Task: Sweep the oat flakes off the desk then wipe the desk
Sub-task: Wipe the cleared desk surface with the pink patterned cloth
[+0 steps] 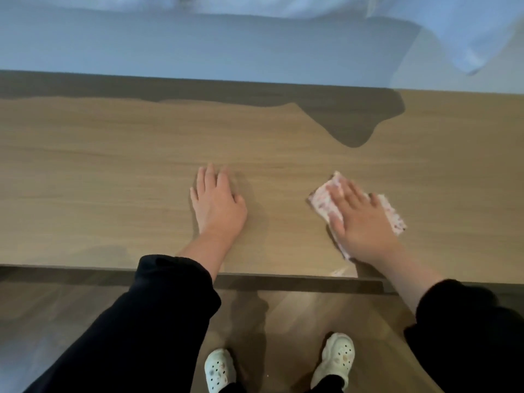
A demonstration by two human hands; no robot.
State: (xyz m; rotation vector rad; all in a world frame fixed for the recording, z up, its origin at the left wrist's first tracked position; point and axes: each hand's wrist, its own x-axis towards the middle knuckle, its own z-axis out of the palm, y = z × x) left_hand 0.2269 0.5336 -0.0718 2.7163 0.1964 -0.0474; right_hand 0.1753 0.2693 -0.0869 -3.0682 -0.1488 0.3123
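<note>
A patterned cloth (355,207) is lying flat on the wooden desk (113,165), near its front edge and toward the right. The right hand (358,222) is pressing down on the cloth with straight, spread fingers, covering its middle. The left hand (217,202) is resting palm-down on the bare desk well to the left of the cloth, fingers straight and close together. Both arms are wearing dark sleeves (158,316). Below the desk edge, two pale clogs (334,358) are standing on a wood floor (283,321).
</note>
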